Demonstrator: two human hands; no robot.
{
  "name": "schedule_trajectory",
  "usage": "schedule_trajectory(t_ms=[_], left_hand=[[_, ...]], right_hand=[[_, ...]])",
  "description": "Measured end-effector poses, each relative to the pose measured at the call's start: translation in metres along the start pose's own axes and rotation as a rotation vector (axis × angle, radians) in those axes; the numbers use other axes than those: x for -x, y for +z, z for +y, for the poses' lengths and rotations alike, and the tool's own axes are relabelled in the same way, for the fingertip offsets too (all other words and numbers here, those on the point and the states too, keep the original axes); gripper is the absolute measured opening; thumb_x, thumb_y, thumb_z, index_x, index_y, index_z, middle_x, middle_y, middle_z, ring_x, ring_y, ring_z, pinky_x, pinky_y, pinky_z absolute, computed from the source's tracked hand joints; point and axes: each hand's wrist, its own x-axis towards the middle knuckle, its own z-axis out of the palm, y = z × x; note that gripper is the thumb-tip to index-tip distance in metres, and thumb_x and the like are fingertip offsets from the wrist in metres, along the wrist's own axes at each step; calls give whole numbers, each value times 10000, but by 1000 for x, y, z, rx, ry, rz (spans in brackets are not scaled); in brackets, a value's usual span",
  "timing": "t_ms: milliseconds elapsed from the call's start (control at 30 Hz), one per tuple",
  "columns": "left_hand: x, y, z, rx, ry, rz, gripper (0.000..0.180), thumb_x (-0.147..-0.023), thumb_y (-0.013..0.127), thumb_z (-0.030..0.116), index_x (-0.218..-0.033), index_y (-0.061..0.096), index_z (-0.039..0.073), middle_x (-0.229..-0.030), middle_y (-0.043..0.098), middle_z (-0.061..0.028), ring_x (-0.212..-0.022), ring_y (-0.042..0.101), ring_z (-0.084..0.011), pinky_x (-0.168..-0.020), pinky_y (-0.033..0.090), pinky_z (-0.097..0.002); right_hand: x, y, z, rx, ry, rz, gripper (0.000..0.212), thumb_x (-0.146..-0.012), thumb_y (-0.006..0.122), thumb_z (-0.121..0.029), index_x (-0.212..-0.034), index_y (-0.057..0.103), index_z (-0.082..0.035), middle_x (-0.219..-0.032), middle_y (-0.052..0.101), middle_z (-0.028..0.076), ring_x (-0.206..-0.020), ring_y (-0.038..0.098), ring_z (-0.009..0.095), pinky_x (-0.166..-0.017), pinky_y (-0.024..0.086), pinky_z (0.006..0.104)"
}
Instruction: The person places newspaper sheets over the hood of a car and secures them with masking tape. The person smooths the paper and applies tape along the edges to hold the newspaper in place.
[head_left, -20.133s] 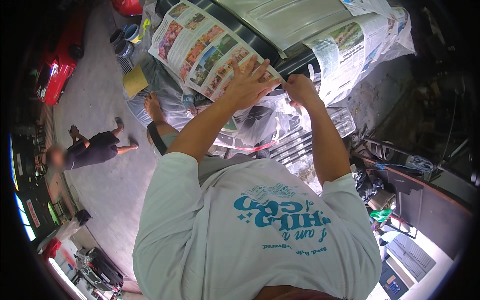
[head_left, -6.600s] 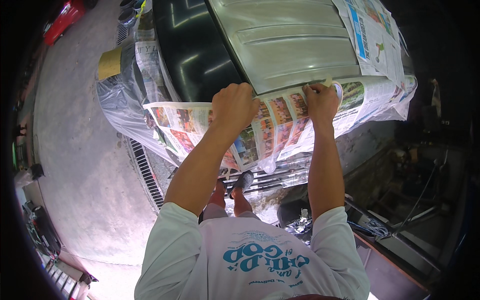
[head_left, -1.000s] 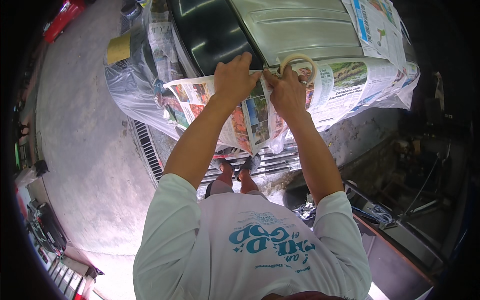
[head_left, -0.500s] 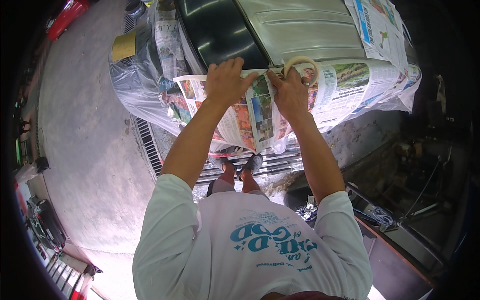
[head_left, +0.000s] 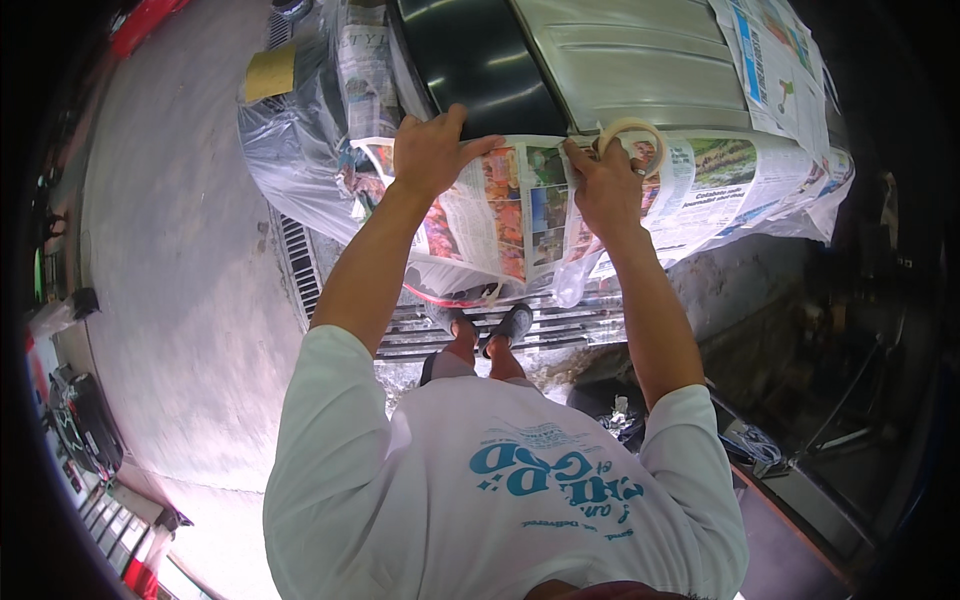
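A sheet of newspaper [head_left: 500, 215] hangs along the edge of a vehicle's body, below a glossy black panel [head_left: 470, 65] and a ribbed silver-beige panel [head_left: 630, 65]. My left hand [head_left: 428, 155] lies at the sheet's upper left edge, thumb stretched right along it and fingers spread toward the black panel. At the sheet's upper right, my right hand [head_left: 607, 185] has its fingers bent, with a roll of masking tape [head_left: 655, 145] hooked on them. Its fingertips press the paper's edge near the seam between the panels; any tape strip under them cannot be made out.
More newspaper [head_left: 775, 70] and clear plastic sheeting [head_left: 290, 160] cover the vehicle's sides. A yellowish-brown square [head_left: 270, 74] rests on the plastic at left. My feet stand by a metal floor grate [head_left: 400, 345]. Dark clutter with a coiled cable [head_left: 755, 445] lies at right.
My left hand has moved left along the paper's edge, away from my right hand. The newspaper sheet has spread flatter against the vehicle. My right hand keeps its place by the seam, with the tape roll.
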Motion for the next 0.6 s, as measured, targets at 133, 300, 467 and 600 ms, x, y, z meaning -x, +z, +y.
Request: schedule_trajectory(t_ms=[133,300,467,600], left_hand=[[5,-1,-2,2,-65,38,689,-841,725,729,-942,608,57,-682,688,-79,-557,642,-252,-637,412,-384],[8,1,-6,108,-235,-35,719,-793,773,735,-982,614,60,-694,698,-119,-603,667,-313,-692,494,-403],[-4,-12,-8,342,-394,-239,741,-761,832,691,-1083,616,59,-742,713,-181,-778,729,-401,-781,566,-481],[-7,-13,-8,348,-397,-265,759,-758,840,680,-1118,604,55,-813,733,-187,-849,748,-395,-791,564,-493]], right_hand=[[-1,-2,-4,2,8,-1,365,-928,685,-259,-1276,783,-207,-1013,615,202,-989,654,380,-852,505,526],[-1,-2,-14,-18,41,18,378,-942,693,-363,-1246,791,-161,-1023,604,205,-1009,627,378,-859,502,536],[2,1,-15,31,20,44,405,-943,696,-407,-1238,792,-145,-1026,591,207,-1050,601,374,-909,453,542],[3,-1,-16,35,40,29,392,-943,693,-379,-1251,786,-154,-1035,589,209,-1047,597,373,-922,437,534]])
